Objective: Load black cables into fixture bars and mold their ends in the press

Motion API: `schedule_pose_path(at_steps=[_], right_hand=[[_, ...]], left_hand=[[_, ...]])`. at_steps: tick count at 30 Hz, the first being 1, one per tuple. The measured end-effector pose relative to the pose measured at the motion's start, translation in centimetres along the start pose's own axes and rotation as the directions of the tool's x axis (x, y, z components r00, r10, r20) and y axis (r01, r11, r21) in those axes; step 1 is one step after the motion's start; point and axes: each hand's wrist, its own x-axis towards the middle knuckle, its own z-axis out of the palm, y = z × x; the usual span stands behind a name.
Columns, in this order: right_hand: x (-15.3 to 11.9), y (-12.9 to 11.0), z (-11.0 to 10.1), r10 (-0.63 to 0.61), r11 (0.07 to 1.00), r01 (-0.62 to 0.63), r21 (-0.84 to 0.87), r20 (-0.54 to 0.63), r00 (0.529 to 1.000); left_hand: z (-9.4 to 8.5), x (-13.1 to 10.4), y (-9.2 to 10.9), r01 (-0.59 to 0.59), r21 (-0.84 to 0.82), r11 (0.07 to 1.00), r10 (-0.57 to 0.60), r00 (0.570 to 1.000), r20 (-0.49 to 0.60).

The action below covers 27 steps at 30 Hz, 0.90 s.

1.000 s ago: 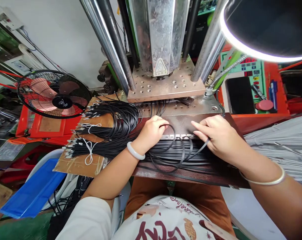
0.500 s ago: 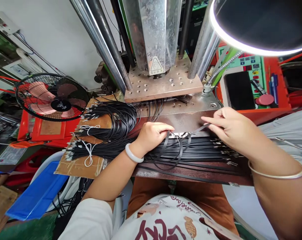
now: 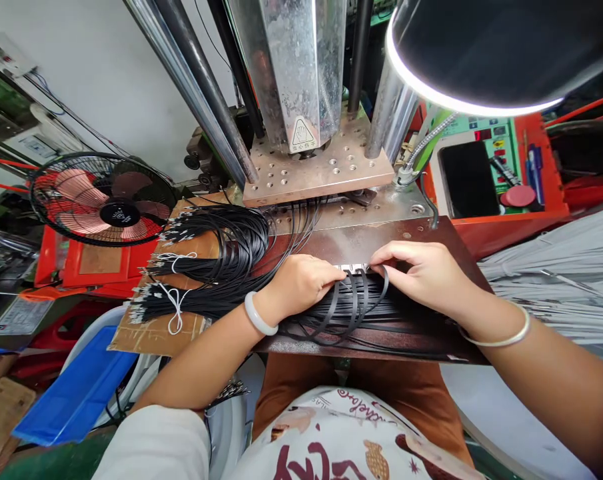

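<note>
My left hand (image 3: 301,285) is closed in a pinch at the left end of a small shiny metal strip (image 3: 357,269), on the end of a looped black flat cable (image 3: 326,320). Thumb and forefinger of my right hand (image 3: 426,275) pinch another black flat cable (image 3: 385,285) by its end, at the strip's right end. Between the hands, more flat cables curve down from the strip. Beneath them lies a layer of straight black cables (image 3: 326,308) on the dark brown bench (image 3: 421,327). The fingertips partly hide the cable ends.
A press plate (image 3: 321,175) with a hand-warning sign hangs behind the strip. Tied black cable bundles (image 3: 181,303) lie on cardboard (image 3: 156,337) at left, near a fan (image 3: 118,212). A ring lamp (image 3: 461,103) overhangs the right, above a phone (image 3: 468,180). Grey-white strips (image 3: 546,287) lie at far right.
My right hand has moved left and inward with the cable end, from beyond the strip to its right end. My left hand stays near the strip's left end. The view has shifted slightly.
</note>
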Motion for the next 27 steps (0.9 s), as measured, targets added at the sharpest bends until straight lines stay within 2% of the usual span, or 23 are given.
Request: schedule_pose_path(at_steps=[3, 5, 7, 8, 10, 12, 14, 17, 20, 23, 25, 27], right_hand=[[0.2, 0.2, 0.3, -0.061, 0.996, 0.061, -0.058, -0.008, 0.998], [0.2, 0.4, 0.4, -0.098, 0.991, 0.096, -0.09, -0.022, 0.995], [0.1, 0.4, 0.4, -0.139, 0.983, 0.137, -0.123, -0.005, 0.99], [0.0, 0.4, 0.5, -0.159, 0.977, 0.159, -0.141, 0.015, 0.987], [-0.1, 0.4, 0.6, -0.197, 0.963, 0.204, -0.177, 0.056, 0.979], [-0.1, 0.4, 0.8, -0.226, 0.953, 0.237, -0.191, 0.077, 0.971], [0.0, 0.5, 1.0, -0.243, 0.95, 0.253, -0.182, 0.08, 0.967], [0.4, 0.7, 1.2, -0.236, 0.954, 0.246, -0.174, 0.075, 0.969], [0.6, 0.9, 1.3, -0.218, 0.956, 0.227, -0.185, 0.072, 0.973], [0.5, 1.0, 1.4, -0.22, 0.953, 0.232, -0.197, 0.081, 0.972], [0.4, 1.0, 1.4, -0.225, 0.95, 0.239, -0.2, 0.09, 0.97], [0.4, 0.9, 1.4, -0.225, 0.951, 0.24, -0.197, 0.095, 0.97]], left_hand=[[-0.6, 0.1, -0.4, 0.061, 0.043, 0.997, -0.063, 0.996, 0.056], [-1.1, 0.4, -0.6, 0.119, 0.169, 0.978, -0.136, 0.987, 0.09], [-1.4, 0.7, -0.7, 0.21, 0.264, 0.941, -0.228, 0.973, 0.041], [-1.4, 0.7, -0.9, 0.267, 0.248, 0.931, -0.272, 0.962, -0.015], [-1.1, 0.7, -1.3, 0.34, 0.073, 0.938, -0.332, 0.938, -0.099], [-0.4, 0.4, -1.9, 0.341, -0.113, 0.933, -0.352, 0.932, -0.091], [0.2, -0.1, -2.4, 0.345, -0.179, 0.921, -0.361, 0.931, -0.061], [0.5, -0.6, -2.4, 0.351, -0.252, 0.902, -0.389, 0.913, -0.119], [0.5, -0.7, -1.9, 0.281, -0.402, 0.872, -0.364, 0.92, -0.146], [0.6, -0.4, -1.5, 0.267, -0.411, 0.871, -0.351, 0.926, -0.141], [0.7, -0.3, -1.4, 0.276, -0.367, 0.888, -0.348, 0.926, -0.145], [0.6, -0.3, -1.3, 0.249, -0.286, 0.925, -0.296, 0.946, -0.135]])
